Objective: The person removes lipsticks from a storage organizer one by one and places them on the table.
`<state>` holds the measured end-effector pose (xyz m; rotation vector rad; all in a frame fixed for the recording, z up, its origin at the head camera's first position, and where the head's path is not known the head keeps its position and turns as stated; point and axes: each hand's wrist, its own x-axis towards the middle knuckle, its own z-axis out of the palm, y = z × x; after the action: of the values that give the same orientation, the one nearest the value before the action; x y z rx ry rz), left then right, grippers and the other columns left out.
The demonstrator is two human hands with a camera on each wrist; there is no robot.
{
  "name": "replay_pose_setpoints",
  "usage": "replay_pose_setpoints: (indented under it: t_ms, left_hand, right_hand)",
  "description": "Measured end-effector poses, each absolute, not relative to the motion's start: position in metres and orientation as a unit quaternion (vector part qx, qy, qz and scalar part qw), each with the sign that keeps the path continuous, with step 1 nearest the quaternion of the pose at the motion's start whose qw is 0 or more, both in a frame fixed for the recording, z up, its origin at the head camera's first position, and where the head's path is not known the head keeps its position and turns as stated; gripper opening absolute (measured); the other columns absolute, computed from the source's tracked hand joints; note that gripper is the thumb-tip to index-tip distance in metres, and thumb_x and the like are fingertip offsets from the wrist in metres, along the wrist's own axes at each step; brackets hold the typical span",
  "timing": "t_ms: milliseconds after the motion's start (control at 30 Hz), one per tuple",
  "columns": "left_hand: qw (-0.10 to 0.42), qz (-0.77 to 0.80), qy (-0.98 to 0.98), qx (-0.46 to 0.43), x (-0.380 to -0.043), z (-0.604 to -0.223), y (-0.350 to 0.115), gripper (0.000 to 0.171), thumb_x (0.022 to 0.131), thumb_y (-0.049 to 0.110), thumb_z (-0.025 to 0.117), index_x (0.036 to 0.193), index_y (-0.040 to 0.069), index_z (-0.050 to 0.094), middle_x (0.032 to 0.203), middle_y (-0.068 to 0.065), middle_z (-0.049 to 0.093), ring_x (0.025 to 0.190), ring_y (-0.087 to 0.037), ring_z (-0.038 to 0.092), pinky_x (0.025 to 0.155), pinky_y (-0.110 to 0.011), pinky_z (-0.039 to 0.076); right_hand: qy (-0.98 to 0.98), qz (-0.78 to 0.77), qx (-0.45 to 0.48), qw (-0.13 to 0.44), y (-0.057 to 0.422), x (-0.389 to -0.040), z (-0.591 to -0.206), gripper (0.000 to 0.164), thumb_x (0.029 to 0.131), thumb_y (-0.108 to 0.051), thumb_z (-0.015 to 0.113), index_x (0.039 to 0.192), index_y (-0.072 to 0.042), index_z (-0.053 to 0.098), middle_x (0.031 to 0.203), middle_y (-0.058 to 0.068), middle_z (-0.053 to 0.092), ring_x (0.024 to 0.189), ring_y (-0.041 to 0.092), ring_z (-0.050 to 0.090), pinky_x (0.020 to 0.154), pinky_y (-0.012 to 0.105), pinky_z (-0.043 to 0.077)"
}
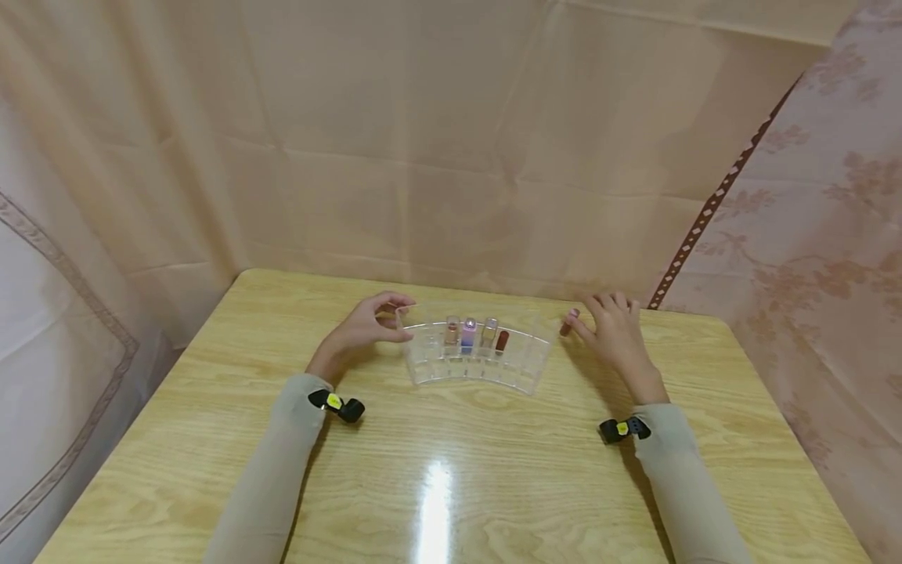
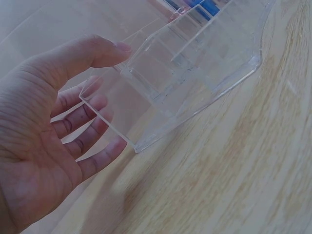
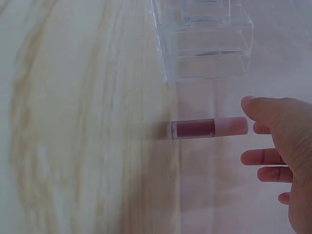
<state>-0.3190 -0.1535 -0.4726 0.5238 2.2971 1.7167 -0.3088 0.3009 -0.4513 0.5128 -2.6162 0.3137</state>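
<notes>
A clear tiered lipstick organizer (image 1: 423,368) with a curved front stands near the table's back edge. Several tubes sit in its slots, among them a pink-and-blue one (image 1: 468,335) and a dark red one (image 1: 502,341). My left hand (image 1: 369,321) holds the organizer's left end, thumb in front and fingers behind the end wall (image 2: 109,119). Right of the organizer, a lip gloss tube (image 3: 195,128) with a dark red body and pink cap appears to stand upright on the table. My right hand (image 1: 616,337) is beside its cap, fingers spread; the thumb (image 3: 268,107) looks just off it.
The wooden table (image 1: 366,486) has a bright reflection toward its front. Beige cloth (image 1: 451,157) hangs right behind the back edge, and a patterned cloth (image 1: 831,235) hangs at the right. Each wrist wears a small black camera (image 1: 345,407).
</notes>
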Motion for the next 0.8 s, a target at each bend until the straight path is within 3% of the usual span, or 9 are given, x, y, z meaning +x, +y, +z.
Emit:
replay_pose_setpoints:
  t_ms: [333, 533, 800]
  left_hand:
    - [0.114, 0.588, 0.781, 0.176, -0.319, -0.472, -0.154, 0.062, 0.082, 0.005, 0.083, 0.138, 0.003, 0.056, 0.134, -0.021, 0.054, 0.117, -0.033, 0.057, 0.103, -0.042, 0.046]
    - [0.115, 0.587, 0.782, 0.174, -0.319, -0.471, -0.154, 0.063, 0.082, 0.006, 0.084, 0.139, 0.003, 0.056, 0.134, -0.021, 0.054, 0.117, -0.033, 0.056, 0.104, -0.043, 0.046]
    - [0.117, 0.586, 0.783, 0.173, -0.319, -0.473, -0.155, 0.063, 0.082, 0.007, 0.084, 0.139, 0.003, 0.056, 0.133, -0.020, 0.054, 0.115, -0.031, 0.057, 0.101, -0.040, 0.047]
  right_hand:
    - [-0.943, 0.132, 0.193, 0.239, 0.299, -0.308, -0.447, 0.054, 0.091, -0.026, 0.077, 0.138, -0.008, 0.059, 0.123, 0.026, 0.061, 0.108, 0.044, 0.047, 0.092, 0.060, 0.027]
    - [-0.929, 0.175, 0.208, 0.250, 0.292, -0.304, -0.436, 0.050, 0.095, -0.029, 0.072, 0.139, -0.009, 0.059, 0.131, 0.026, 0.057, 0.116, 0.047, 0.047, 0.095, 0.062, 0.028]
    - [-0.881, 0.237, 0.273, 0.304, 0.264, -0.289, -0.413, 0.050, 0.094, -0.028, 0.073, 0.138, -0.008, 0.060, 0.133, 0.025, 0.057, 0.116, 0.046, 0.046, 0.095, 0.062, 0.027]
